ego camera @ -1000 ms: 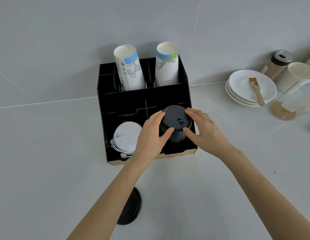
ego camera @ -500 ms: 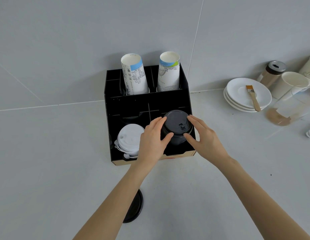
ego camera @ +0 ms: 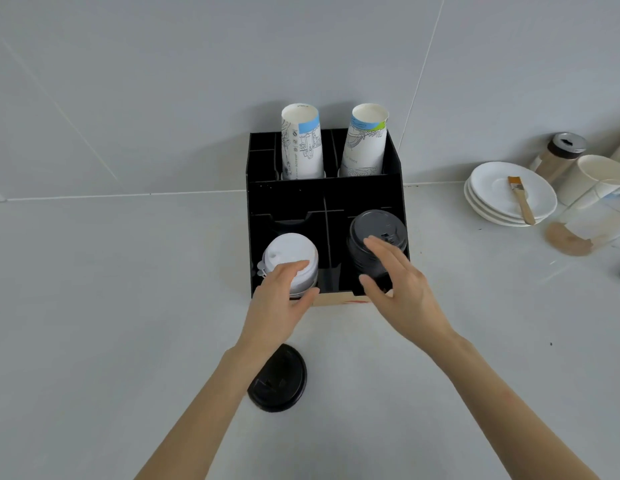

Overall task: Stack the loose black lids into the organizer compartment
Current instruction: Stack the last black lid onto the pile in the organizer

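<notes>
A black organizer (ego camera: 288,202) stands against the wall. Its front right compartment holds a stack of black lids (ego camera: 374,233). The front left compartment holds a stack of white lids (ego camera: 289,252). My right hand (ego camera: 400,292) hovers over the front of the black stack with fingers spread, holding nothing. My left hand (ego camera: 279,303) is in front of the white stack, fingers apart, its fingertips over the stack's near edge. One loose black lid (ego camera: 279,379) lies on the counter below my left forearm, partly hidden by it.
Two tall stacks of printed paper cups (ego camera: 301,143) stand in the organizer's rear compartments. At the right are stacked white plates (ego camera: 488,188) with a small brush (ego camera: 520,199), a shaker jar (ego camera: 559,155), a white cup (ego camera: 594,178) and a clear pitcher (ego camera: 592,220).
Both hands have let go of the black lid stack and drawn back toward me. My left hand shifted left in front of the white lids.
</notes>
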Demonstrator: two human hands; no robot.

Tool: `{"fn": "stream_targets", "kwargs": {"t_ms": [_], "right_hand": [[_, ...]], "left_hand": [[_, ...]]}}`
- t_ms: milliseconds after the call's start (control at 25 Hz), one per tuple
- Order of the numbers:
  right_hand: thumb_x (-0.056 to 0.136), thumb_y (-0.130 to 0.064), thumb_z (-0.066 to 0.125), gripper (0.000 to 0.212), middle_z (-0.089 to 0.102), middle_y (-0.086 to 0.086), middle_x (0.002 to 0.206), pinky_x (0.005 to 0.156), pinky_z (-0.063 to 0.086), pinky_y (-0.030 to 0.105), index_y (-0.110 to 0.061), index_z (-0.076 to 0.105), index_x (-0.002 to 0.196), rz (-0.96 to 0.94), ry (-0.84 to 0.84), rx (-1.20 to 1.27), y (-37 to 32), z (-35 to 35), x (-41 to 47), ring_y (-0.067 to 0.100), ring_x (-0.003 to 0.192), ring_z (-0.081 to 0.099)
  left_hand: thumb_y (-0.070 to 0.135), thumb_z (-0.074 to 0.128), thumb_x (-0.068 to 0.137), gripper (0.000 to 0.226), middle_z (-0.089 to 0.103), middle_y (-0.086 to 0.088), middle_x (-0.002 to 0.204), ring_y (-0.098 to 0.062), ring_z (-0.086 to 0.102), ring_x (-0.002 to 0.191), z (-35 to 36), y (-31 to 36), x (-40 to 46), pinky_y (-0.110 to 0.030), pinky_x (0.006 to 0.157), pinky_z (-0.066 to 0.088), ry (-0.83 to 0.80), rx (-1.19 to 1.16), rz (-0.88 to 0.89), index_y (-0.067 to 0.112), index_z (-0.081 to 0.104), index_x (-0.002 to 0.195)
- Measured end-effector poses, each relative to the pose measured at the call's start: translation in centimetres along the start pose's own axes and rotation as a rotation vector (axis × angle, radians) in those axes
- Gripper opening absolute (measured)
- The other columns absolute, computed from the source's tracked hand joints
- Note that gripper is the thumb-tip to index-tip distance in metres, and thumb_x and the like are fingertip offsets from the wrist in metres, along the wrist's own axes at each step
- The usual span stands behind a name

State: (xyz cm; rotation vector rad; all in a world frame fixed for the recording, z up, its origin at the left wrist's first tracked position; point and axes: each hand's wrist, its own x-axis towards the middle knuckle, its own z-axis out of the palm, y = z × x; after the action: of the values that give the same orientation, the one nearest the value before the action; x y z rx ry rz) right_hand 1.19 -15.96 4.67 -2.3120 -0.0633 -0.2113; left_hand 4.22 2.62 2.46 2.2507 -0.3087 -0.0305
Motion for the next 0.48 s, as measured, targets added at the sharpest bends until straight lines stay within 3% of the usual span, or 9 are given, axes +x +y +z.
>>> {"fn": "stream_targets", "kwargs": {"t_ms": [280, 480], "right_hand": [[0.086, -0.022, 0.055, 0.051, 0.042, 0.003, 0.14, 0.104, 0.029, 0.024, -0.015, 0.034, 0.132, 0.019, -0.227, -0.03, -0.5, 5.8, -5.3, 0.017, 0.127, 0.039], [0.084, -0.031, 0.055, 0.059, 0.037, 0.0, 0.137, 0.103, 0.036, 0.029, -0.02, 0.027, 0.135, 0.092, -0.396, -0.067, -1.1, 9.5, -8.0, 0.017, 0.124, 0.039]], "left_hand": [[0.026, 0.06, 0.082, 0.045, 0.052, -0.001, 0.127, -0.017, 0.047, 0.116, -2.0, -5.4, -6.4, -0.027, 0.097, 0.035, -0.071, 0.062, -0.118, 0.02, 0.044, 0.124], [0.031, 0.06, 0.082, 0.061, 0.037, -0.002, 0.141, -0.022, 0.033, 0.127, -1.9, -7.9, -9.5, -0.031, 0.103, 0.029, -0.147, 0.144, -0.242, 0.02, 0.031, 0.134]]}}
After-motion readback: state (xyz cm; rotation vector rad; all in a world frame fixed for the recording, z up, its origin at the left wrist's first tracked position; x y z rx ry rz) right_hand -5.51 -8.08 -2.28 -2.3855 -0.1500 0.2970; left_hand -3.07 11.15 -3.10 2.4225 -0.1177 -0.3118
